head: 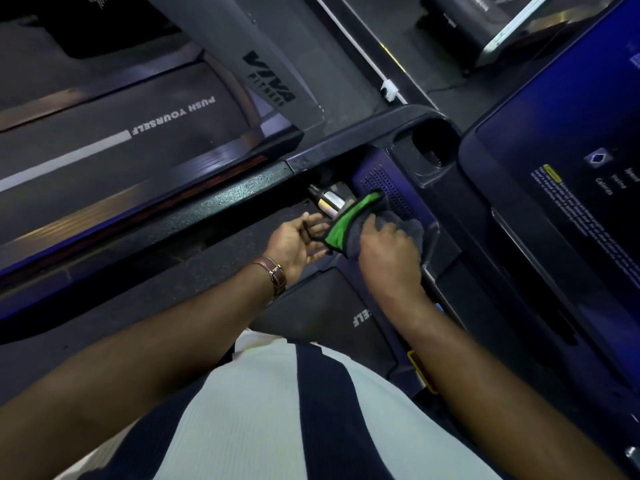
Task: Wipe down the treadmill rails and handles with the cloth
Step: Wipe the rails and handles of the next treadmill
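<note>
Right hand (388,251) gripping grey, green-edged cloth (356,223) on chrome handle (329,202) beside speckled black treadmill rail (225,199), fingers curled over the fabric, left hand (294,240) alongside, fingers loosely spread

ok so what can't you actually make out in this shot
Head view only:
- Metal handle: its near end is hidden under the cloth.
- Right hand: fingertips buried in the cloth.
- Left hand: fingertips behind the cloth's green edge; contact unclear.
- Screen: text too small and tilted.
- Cup holder: inside too dark.
</note>
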Demonstrator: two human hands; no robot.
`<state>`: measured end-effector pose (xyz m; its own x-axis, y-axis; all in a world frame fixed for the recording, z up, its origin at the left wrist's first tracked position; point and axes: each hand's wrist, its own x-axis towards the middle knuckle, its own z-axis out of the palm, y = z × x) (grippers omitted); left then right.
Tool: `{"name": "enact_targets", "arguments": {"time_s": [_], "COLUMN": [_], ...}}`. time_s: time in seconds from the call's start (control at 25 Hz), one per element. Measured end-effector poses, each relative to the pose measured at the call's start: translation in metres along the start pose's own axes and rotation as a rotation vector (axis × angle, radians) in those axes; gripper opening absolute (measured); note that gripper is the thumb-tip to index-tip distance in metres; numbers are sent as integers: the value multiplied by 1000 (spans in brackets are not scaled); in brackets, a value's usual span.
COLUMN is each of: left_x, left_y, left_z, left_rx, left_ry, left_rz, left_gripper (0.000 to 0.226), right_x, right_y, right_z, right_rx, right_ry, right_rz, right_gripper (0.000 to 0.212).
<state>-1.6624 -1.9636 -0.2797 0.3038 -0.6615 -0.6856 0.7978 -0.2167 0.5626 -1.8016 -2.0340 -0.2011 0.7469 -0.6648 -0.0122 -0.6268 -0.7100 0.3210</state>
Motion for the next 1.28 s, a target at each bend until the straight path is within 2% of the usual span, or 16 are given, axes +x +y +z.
{"name": "enact_targets", "arguments": {"time_s": [0.08, 0.12, 0.24, 0.28, 0.36, 0.4, 0.48, 0.6, 0.72, 0.8, 0.96, 1.04, 1.12, 1.2, 1.24, 1.28], "left_x": [-9, -13, -29, -36, -49, -58, -77, -105, -135, -156, -197, -216, -231, -244, -249, -253], "left_y": [3, 5, 7, 8, 6, 6, 6, 12, 22, 28, 36, 39, 44, 52, 56, 59], "left_z": [-6, -9, -19, -24, -32, -34, -41, -60, -93, -115, -169, -205, -239, -274, -293, -313], "left_rx": [7, 9, 46, 42, -59, -120, -179, -123, 29, 214, 388, 432, 432, 410, 422, 453], "left_ry": [-41, -42, -2, -1, -42, -60, -51, 139, 357, 427, 543, 630, 701, 828, 905, 964], "left_rz": [15, 26, 94, 124, 177, 203, 256, 403, 624, 692, 677, 721, 810, 880, 886, 873], "left_gripper": [37, 40, 45, 45, 49, 53, 53, 44, 37, 34, 35, 33, 27, 23, 28, 31], "right_x": [3, 4, 12, 17, 21, 20, 18, 15, 10, -2, -23, -25, -27, -36, -42, -45], "right_y": [16, 24, 32, 23, -4, -17, -38, -58, -84, -112, -177, -202, -223, -245, -260, -277], "right_z": [-23, -37, -51, -50, -45, -44, -42, -39, -46, -50, -72, -87, -106, -128, -130, -129], "right_rx": [98, 285, 962, 1231, 1725, 1882, 2022, 2151, 2198, 2130, 2032, 2068, 2088, 1905, 1674, 1386], "right_ry": [-50, -85, 42, 26, -103, -175, -300, -547, -755, -748, -626, -537, -332, 21, 235, 366], "right_rz": [-38, -13, 190, 212, 203, 193, 134, 35, 84, 117, 207, 271, 165, -208, -479, -744], "right_gripper": [25, 21, 24, 24, 23, 23, 29, 42, 44, 47, 29, 28, 26, 36, 45, 57]}}
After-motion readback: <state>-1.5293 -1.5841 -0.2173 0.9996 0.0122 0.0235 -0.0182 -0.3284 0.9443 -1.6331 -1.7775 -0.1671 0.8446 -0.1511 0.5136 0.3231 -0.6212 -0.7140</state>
